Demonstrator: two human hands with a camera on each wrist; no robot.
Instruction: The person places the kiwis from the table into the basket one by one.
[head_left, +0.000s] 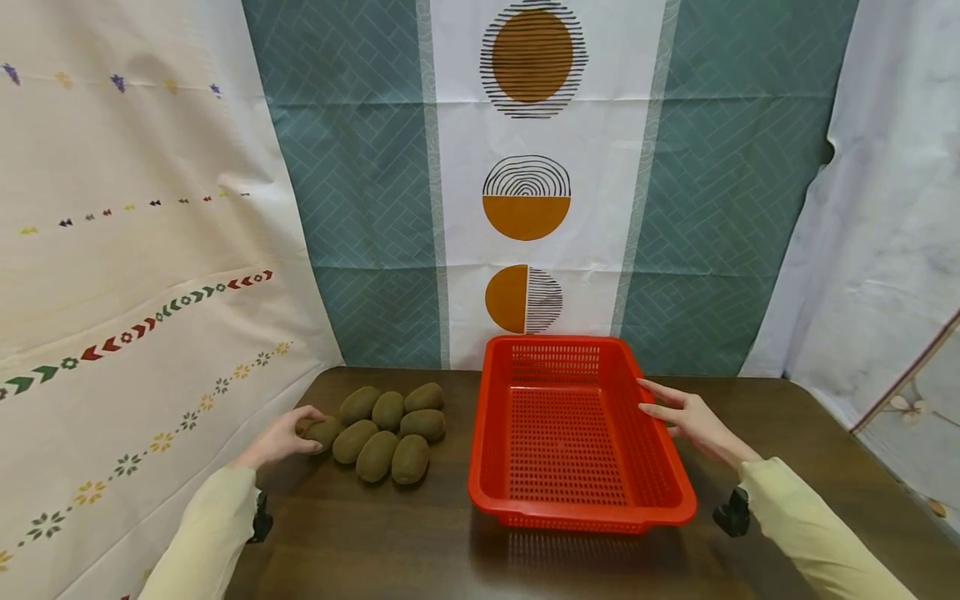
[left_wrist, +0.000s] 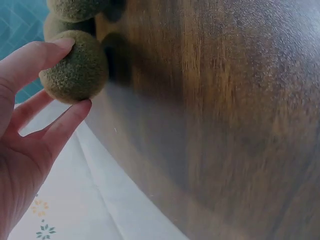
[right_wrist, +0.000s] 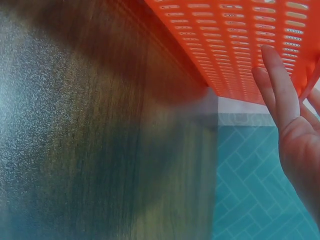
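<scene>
My left hand (head_left: pixel 288 437) pinches a brown fuzzy kiwi (left_wrist: pixel 75 67) between thumb and fingers, at the left end of a cluster. Against it lie several more kiwis (head_left: pixel 377 456) on the table. To their right is a red plastic basket (head_left: pixel 480 450), with slotted walls and nothing inside. My right hand (head_left: pixel 696 423) grips the basket's right rim. In the right wrist view, two fingers (right_wrist: pixel 284 95) of it lie along the outer wall, with other fingers past the rim.
The dark wooden table (head_left: pixel 360 542) has a rounded edge at the left and right. A patterned curtain (head_left: pixel 367 183) hangs right behind it. Pale cloths (head_left: pixel 150 208) cover both sides, the left one close by my left arm.
</scene>
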